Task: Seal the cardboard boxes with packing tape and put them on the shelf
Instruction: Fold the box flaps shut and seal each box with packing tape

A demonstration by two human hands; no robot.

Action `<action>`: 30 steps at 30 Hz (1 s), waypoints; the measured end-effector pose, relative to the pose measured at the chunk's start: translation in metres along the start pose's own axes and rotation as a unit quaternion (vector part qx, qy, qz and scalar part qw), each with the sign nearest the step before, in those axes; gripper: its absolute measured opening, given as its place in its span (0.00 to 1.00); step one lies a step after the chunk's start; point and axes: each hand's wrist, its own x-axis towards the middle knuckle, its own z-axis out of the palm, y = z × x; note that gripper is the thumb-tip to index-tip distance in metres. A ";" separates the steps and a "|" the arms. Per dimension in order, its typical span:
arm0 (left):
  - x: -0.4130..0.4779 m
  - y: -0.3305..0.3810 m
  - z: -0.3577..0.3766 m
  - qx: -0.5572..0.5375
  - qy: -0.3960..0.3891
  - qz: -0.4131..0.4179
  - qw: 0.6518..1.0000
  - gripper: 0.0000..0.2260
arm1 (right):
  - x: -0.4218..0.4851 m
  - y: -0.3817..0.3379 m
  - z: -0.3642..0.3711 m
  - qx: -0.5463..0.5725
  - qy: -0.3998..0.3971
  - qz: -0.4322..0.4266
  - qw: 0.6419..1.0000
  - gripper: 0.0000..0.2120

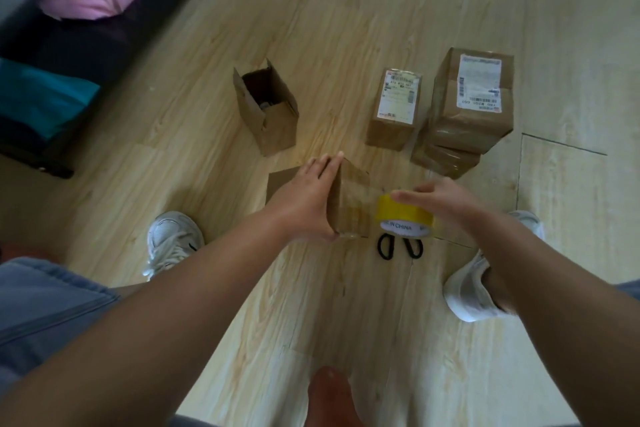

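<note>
On the floor point(346, 28), the left grip point(308, 198) lies flat on a box point(349, 204) while the right grip point(446, 199) holds the tape point(405, 215) beside it. Three boxes point(471, 104) look taped; one open box point(266, 107) is left.

one wide-angle view only, worn on the person's head, looking forward and steeply down at the wooden floor point(346, 10). it sits close above the person's own arms point(194, 305), which enter from the bottom edge.
</note>
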 end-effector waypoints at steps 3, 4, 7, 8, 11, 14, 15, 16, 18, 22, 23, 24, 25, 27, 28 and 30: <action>0.001 0.003 0.001 -0.003 0.003 0.006 1.000 0.63 | 0.009 0.005 -0.003 -0.030 0.018 -0.007 0.999 0.24; 0.002 0.006 0.002 -0.010 0.004 0.010 1.000 0.63 | 0.011 0.005 -0.003 -0.043 0.025 -0.008 0.999 0.24; 0.004 0.017 0.006 -0.035 0.005 0.021 0.999 0.63 | 0.016 0.008 0.001 -0.091 0.026 -0.006 0.996 0.22; 0.005 0.020 0.007 -0.041 0.005 0.024 0.999 0.63 | 0.018 0.009 0.003 -0.102 0.027 -0.005 0.994 0.22; 0.010 0.027 0.012 -0.049 0.001 0.031 0.998 0.63 | 0.022 0.014 0.005 -0.116 0.038 0.000 0.993 0.20; 0.013 0.028 0.018 -0.077 -0.004 0.025 0.997 0.64 | 0.023 0.017 0.003 -0.099 0.043 0.005 0.994 0.19; 0.014 0.026 0.020 -0.095 -0.005 0.019 0.995 0.64 | 0.024 0.018 0.001 -0.090 0.042 0.007 0.995 0.19; 0.015 0.024 0.022 -0.116 -0.005 0.013 0.993 0.64 | 0.025 0.018 0.000 -0.084 0.039 0.007 0.996 0.18; 0.016 0.018 0.025 -0.158 -0.003 0.003 0.987 0.64 | 0.027 0.016 -0.002 -0.077 0.030 0.005 0.997 0.20; 0.013 0.014 0.026 -0.208 -0.020 -0.003 0.978 0.63 | 0.025 0.011 0.005 -0.071 0.011 0.015 0.997 0.17; 0.012 0.013 0.026 -0.209 -0.026 -0.003 0.977 0.62 | 0.025 0.010 0.008 -0.067 0.006 0.019 0.998 0.16; 0.011 0.010 0.025 -0.208 -0.034 -0.008 0.978 0.62 | 0.025 0.010 0.012 -0.066 0.005 0.022 0.998 0.17; 0.010 0.007 0.024 -0.209 -0.043 -0.018 0.977 0.62 | 0.025 0.009 0.016 -0.066 0.006 0.024 0.998 0.19; 0.008 -0.002 0.026 -0.224 -0.065 -0.063 0.970 0.63 | 0.023 0.006 0.023 -0.050 0.013 0.031 0.998 0.22; 0.007 -0.007 0.026 -0.235 -0.080 -0.094 0.964 0.64 | 0.023 0.004 0.026 -0.040 0.016 0.033 0.999 0.23; 0.003 -0.015 0.029 -0.265 -0.113 -0.148 0.946 0.66 | 0.021 -0.003 0.034 -0.037 0.019 0.026 0.999 0.22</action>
